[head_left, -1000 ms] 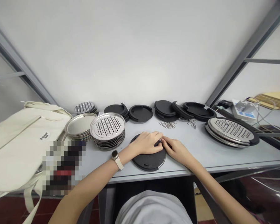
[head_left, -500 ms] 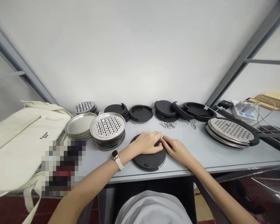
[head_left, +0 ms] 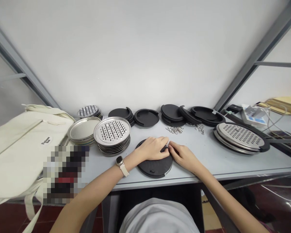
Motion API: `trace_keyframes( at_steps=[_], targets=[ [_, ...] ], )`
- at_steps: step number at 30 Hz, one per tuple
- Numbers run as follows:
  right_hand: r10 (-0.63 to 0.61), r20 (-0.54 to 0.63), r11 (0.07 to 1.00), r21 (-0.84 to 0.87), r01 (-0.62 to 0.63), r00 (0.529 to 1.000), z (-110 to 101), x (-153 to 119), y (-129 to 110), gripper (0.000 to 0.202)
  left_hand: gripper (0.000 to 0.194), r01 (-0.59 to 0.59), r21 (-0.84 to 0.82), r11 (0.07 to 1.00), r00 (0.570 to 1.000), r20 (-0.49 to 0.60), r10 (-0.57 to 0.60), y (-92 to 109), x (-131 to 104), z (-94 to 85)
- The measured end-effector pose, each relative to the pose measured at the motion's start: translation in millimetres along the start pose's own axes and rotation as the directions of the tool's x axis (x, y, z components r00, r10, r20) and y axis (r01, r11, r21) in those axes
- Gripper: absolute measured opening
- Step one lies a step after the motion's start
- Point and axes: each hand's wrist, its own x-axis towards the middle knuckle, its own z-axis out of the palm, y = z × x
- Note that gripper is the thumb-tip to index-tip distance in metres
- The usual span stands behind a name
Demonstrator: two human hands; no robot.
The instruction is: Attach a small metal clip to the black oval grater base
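A round black disc (head_left: 156, 168) lies flat near the table's front edge. Across its upper part rests my left hand (head_left: 155, 149), fingers bent and closed around the disc's right rim. My right hand (head_left: 180, 154) is at that rim, thumb and forefinger pinched on something small beside the left fingertips; it is too hidden to name. Behind my hands lie small metal clips (head_left: 174, 129) and a second bunch of clips (head_left: 199, 128). To the left stands a stack of perforated metal discs (head_left: 112, 131).
Plain metal plates (head_left: 84, 128) and a cream bag (head_left: 26, 145) are on the left. Black round trays (head_left: 146, 118) line the wall. At the right are perforated discs with a black rim (head_left: 241, 135), a white device (head_left: 254, 116) and cables.
My right fingertips have shifted very slightly to the right. My left hand and the black disc look unmoved.
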Motion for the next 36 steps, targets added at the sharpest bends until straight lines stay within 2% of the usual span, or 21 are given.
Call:
trace_keyframes(
  at_steps=[17, 28, 36],
  targets=[
    [0.017, -0.084, 0.997, 0.079, -0.011, 0.996, -1.3, -3.1, -1.9, 0.025, 0.016, 0.021, -0.01, 1.0, 1.0, 0.021, -0.021, -0.1, -0.4, 0.3],
    [-0.019, 0.016, 0.999, 0.05, 0.019, 1.0, -1.0, -1.7, 1.0, 0.026, 0.015, 0.031, 0.008, 0.999, 0.999, -0.01, -0.031, -0.8, 0.0, 1.4],
    [-0.005, -0.007, 1.0, 0.025, 0.005, 1.0, 1.8, -0.6, 2.4, 0.025, 0.023, 0.082, 0.012, 0.997, 0.996, 0.017, -0.082, 0.8, -0.4, 0.4]
  ],
)
